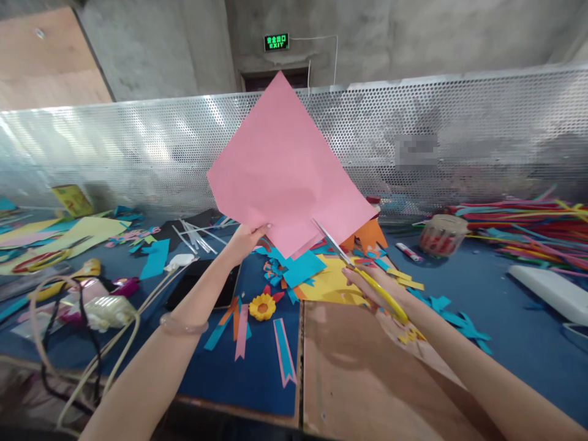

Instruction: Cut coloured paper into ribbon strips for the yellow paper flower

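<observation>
A large sheet of pink paper [280, 159] is held up over the table, one corner pointing upward. My left hand [250, 237] pinches its lower left edge between thumb and fingers. Yellow-handled scissors [377, 291] are in my right hand [374, 283], fingers wrapped round the handles. Their blades lie at the sheet's lower edge, where a cut runs into the pink paper. Beneath the hands lie blue paper pieces [305, 267] and a yellow sheet [333, 282]. A yellow paper flower [262, 307] and a pink-and-blue ribbon strip [285, 352] rest nearer to me.
A wooden board [349, 367] lies at the front. To the left are a black phone [202, 285], cables and a glue gun [76, 282]. On the right stand a jar [443, 235] and a heap of coloured pipe cleaners [528, 226]. A perforated metal panel [151, 147] borders the back.
</observation>
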Available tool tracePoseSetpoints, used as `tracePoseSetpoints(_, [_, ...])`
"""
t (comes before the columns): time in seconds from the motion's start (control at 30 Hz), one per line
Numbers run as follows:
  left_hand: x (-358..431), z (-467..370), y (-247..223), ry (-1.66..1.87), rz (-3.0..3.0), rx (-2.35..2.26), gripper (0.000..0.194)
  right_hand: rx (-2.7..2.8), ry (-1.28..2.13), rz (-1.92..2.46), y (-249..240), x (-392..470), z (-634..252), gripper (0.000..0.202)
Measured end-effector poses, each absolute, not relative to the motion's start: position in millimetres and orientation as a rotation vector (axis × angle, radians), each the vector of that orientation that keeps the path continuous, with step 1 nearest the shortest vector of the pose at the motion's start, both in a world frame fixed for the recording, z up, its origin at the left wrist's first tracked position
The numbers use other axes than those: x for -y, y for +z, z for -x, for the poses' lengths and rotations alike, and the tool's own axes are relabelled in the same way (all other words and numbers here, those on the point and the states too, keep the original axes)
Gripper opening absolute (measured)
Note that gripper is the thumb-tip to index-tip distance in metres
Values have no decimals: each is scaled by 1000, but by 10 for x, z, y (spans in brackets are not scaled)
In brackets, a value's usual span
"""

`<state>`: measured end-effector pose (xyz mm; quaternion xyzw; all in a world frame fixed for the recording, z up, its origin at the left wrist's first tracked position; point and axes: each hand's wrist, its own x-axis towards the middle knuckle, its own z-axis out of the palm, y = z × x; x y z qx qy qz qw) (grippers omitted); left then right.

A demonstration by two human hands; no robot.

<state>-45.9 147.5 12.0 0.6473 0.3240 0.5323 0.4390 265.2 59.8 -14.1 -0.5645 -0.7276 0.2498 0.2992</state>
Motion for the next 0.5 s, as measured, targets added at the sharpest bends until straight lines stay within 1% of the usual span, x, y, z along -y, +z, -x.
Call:
tracePoseSetpoints(0.33, [-1513, 465, 91, 1305, -1653, -800, 22, 1941, 649, 1531, -158, -604, -2668, 49])
tracePoseSetpoints(0.5, [-1514, 466, 88, 1301, -1646, -809, 21, 1918, 623, 1562, -218, -631, -2664, 48])
